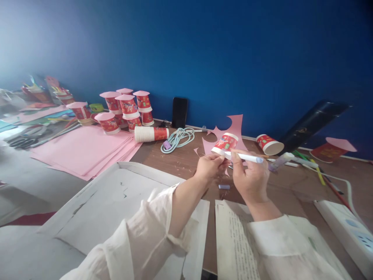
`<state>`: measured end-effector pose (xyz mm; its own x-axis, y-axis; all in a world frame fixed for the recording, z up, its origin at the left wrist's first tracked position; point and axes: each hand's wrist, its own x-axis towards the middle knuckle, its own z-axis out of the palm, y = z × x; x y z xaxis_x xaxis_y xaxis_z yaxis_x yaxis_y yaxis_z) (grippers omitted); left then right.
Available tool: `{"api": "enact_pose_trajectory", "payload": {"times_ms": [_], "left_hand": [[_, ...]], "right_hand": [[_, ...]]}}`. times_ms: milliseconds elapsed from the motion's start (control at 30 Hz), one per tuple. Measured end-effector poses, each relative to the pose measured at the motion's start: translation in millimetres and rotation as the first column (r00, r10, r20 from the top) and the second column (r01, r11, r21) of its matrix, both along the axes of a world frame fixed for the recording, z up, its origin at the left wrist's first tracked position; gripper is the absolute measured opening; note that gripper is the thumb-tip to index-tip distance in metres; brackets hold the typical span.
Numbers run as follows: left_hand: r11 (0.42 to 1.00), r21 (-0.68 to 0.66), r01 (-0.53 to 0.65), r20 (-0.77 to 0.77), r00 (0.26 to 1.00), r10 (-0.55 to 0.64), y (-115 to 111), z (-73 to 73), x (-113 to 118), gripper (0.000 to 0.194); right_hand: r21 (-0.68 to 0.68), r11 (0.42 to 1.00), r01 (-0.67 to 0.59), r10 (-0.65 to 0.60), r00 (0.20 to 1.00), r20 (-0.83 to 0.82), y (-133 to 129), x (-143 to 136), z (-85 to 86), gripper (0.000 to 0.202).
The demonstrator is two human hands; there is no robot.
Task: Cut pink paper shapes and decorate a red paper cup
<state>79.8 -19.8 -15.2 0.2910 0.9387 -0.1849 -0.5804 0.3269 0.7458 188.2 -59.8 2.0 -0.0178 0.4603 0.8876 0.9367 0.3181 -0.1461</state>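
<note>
My left hand is closed, its fingertips pinched together just below the rim of a red paper cup. Whether it grips that rim or some small piece is hidden. The cup is upside down and slightly tilted, with its white rim toward me. In my right hand is a white pen, its narrow end at the left fingertips. A small pale cap lies on the table below the hands. Behind the cup is a pink paper scrap with round cut-outs.
To the left are pink paper sheets, pink-topped cups and a lying cup stack. A coiled cable and phone lie beyond. On the right are another cup, a black bottle and a power strip.
</note>
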Motion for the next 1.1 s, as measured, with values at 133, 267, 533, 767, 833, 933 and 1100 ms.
{"api": "enact_pose_trajectory", "payload": {"times_ms": [133,267,533,767,833,933,1100], "left_hand": [[1.0,-0.014,-0.009,0.003,1.0,0.009,-0.6,0.9,0.3,0.014],[0.999,-0.039,-0.009,0.003,1.0,0.009,-1.9,3.8,-0.4,0.019],[0.989,-0.147,0.027,0.224,0.975,0.007,-1.0,5.3,-5.7,0.01],[0.992,-0.113,0.05,0.193,0.981,-0.027,-1.5,1.8,-6.0,0.008],[0.994,-0.096,0.049,0.181,0.983,-0.031,-2.0,1.9,-5.6,0.008],[0.995,-0.085,0.058,0.161,0.986,-0.044,-2.8,3.5,-5.1,0.01],[0.995,-0.084,0.054,0.163,0.986,-0.039,-2.1,3.9,-4.3,0.012]], "right_hand": [[0.011,1.0,0.018,-0.018,1.0,0.017,1.0,0.7,-2.3,0.017],[0.029,1.0,-0.004,0.004,1.0,0.011,-0.3,2.0,-2.3,0.015],[0.149,0.985,0.092,-0.057,0.972,-0.226,-6.7,7.8,0.0,0.019],[0.053,0.998,0.018,-0.011,0.991,-0.133,-5.4,4.1,-4.8,0.017],[0.034,0.999,0.017,-0.013,0.993,-0.12,-4.8,3.3,-5.7,0.017],[0.006,1.0,0.001,0.0,0.994,-0.112,-3.5,3.1,-5.9,0.018],[-0.03,0.999,-0.022,0.019,0.996,-0.093,-2.8,3.2,-4.2,0.019]]}}
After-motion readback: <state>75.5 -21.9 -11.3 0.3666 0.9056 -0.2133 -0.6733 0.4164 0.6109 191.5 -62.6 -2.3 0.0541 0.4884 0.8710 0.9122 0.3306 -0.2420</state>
